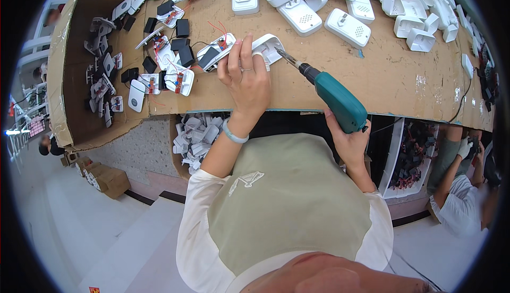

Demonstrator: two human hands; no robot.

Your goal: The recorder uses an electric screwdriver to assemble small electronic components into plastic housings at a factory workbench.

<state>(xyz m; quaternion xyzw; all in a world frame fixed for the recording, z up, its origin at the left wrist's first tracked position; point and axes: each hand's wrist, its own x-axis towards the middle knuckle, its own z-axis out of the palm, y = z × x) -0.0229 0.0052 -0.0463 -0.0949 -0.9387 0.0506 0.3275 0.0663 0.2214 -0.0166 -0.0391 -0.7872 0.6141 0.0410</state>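
Note:
My left hand (247, 80) is closed over an open white plastic casing (272, 54), its fingers hiding part of it. Against those fingers, on the left, lies a white cover (226, 42) with a black block (209, 57) and thin red wires. My right hand (348, 141) grips the rear end of a teal handheld power tool (340, 99). The tool's slim metal tip slants up and left to the casing's right edge; whether it touches cannot be made out.
Wired covers with black blocks (180, 78) lie on the left, beside a cardboard box (61, 75) of similar parts. White plug casings (348, 27) are heaped at the far side. Below the table edge stand a carton of white pieces (196, 139) and a white bin (392, 160). Another person's gloved hand (465, 147) shows at right.

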